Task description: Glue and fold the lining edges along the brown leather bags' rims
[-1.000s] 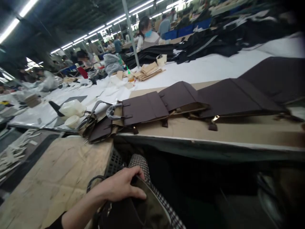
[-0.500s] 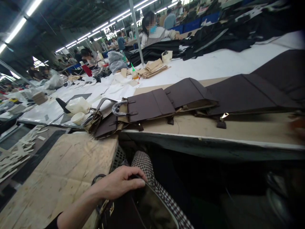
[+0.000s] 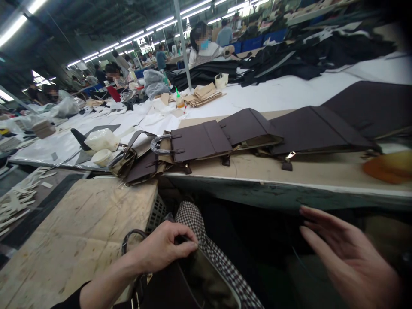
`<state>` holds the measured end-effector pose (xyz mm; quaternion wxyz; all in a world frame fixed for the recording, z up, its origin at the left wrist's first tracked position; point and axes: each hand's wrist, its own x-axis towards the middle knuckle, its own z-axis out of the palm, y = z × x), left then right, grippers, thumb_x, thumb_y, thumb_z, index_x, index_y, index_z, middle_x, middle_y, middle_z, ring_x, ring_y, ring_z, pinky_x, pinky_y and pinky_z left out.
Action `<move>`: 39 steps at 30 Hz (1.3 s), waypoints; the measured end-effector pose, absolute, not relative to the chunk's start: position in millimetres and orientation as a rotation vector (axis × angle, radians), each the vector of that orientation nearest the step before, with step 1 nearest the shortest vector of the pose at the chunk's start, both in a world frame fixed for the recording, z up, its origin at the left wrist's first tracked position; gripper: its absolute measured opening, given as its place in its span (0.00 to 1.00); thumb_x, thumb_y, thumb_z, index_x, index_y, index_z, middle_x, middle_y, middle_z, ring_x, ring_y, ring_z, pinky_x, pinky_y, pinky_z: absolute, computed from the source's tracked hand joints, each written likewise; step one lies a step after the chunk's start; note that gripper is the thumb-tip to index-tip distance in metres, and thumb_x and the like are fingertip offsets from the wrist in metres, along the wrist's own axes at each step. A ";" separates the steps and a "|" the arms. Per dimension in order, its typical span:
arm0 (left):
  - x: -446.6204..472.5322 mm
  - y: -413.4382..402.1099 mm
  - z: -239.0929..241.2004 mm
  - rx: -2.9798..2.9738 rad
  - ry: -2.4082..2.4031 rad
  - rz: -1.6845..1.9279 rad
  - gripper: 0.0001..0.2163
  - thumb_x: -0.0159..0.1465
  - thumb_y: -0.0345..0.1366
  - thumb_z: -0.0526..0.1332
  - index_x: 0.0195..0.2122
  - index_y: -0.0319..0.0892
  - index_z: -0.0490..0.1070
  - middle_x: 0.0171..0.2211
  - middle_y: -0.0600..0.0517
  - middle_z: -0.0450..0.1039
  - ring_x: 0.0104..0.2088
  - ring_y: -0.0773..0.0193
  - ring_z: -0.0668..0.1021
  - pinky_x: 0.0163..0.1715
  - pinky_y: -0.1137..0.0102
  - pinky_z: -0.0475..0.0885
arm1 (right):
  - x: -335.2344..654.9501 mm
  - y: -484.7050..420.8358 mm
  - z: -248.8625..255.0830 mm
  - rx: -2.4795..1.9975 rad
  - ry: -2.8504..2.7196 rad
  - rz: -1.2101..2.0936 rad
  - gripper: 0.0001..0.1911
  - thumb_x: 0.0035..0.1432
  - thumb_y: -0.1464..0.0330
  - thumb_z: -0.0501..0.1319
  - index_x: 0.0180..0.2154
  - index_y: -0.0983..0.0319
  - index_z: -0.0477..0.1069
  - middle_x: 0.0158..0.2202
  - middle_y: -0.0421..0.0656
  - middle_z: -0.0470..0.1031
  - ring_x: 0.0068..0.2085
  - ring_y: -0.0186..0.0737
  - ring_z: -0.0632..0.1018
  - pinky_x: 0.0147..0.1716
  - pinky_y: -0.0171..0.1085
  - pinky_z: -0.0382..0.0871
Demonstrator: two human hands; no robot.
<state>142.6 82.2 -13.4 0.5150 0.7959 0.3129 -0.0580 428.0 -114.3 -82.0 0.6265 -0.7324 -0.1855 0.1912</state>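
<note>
My left hand [image 3: 167,244] is closed on the top edge of a dark brown handbag [image 3: 164,287] in my lap. The bag's mouth gapes toward the right, showing an olive-brown lining [image 3: 212,279]. One curved handle [image 3: 131,234] stands up behind my left wrist. To the right, my right hand [image 3: 347,257] is held in the air below the table edge. Its fingers are stretched out, with the thumb apart and nothing visible between them. A thin thread-like line [image 3: 302,259] shows faintly in the dark beside it.
Several brown handbags [image 3: 199,141] lie overlapping along the table [image 3: 244,169]. An orange-brown rounded object [image 3: 389,167] sits at its right. Leftward are a paper-covered bench [image 3: 80,219], a white tub [image 3: 102,158] and pale strips [image 3: 19,201]. A co-worker [image 3: 202,45] sits across the table.
My right hand has come into view at the lower right, fingers extended. My left hand keeps its hold on the handbag. The view has shifted slightly, and the orange-brown object shows more fully.
</note>
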 end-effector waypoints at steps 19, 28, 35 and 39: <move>105.3 90.8 7.9 1.613 0.545 -0.142 0.13 0.62 0.32 0.64 0.49 0.41 0.74 0.46 0.49 0.77 0.44 0.61 0.77 0.43 0.71 0.69 | 282.3 -77.6 -35.7 -1.674 -1.434 1.300 0.16 0.66 0.58 0.54 0.46 0.58 0.76 0.43 0.44 0.81 0.44 0.48 0.78 0.38 0.37 0.69; 112.9 103.0 -18.0 1.651 0.619 -0.148 0.11 0.63 0.36 0.60 0.44 0.39 0.75 0.30 0.54 0.72 0.30 0.67 0.73 0.33 0.73 0.67 | 281.1 -69.1 -50.2 -1.266 -1.050 1.531 0.18 0.63 0.55 0.58 0.35 0.64 0.76 0.31 0.41 0.76 0.34 0.41 0.75 0.34 0.35 0.68; 136.9 111.7 -43.4 1.707 0.626 -0.198 0.08 0.59 0.36 0.60 0.36 0.38 0.74 0.26 0.56 0.68 0.26 0.68 0.69 0.28 0.74 0.63 | 287.7 -63.0 -81.9 -1.047 -0.690 1.700 0.19 0.55 0.56 0.68 0.36 0.67 0.78 0.27 0.42 0.77 0.27 0.33 0.72 0.30 0.32 0.61; 141.5 119.0 -49.9 1.819 0.605 -0.265 0.09 0.59 0.34 0.58 0.38 0.39 0.75 0.28 0.56 0.70 0.28 0.67 0.69 0.27 0.75 0.62 | 291.4 -60.3 -86.5 -1.018 -0.601 1.718 0.19 0.52 0.56 0.70 0.34 0.67 0.79 0.26 0.42 0.77 0.26 0.31 0.72 0.30 0.30 0.60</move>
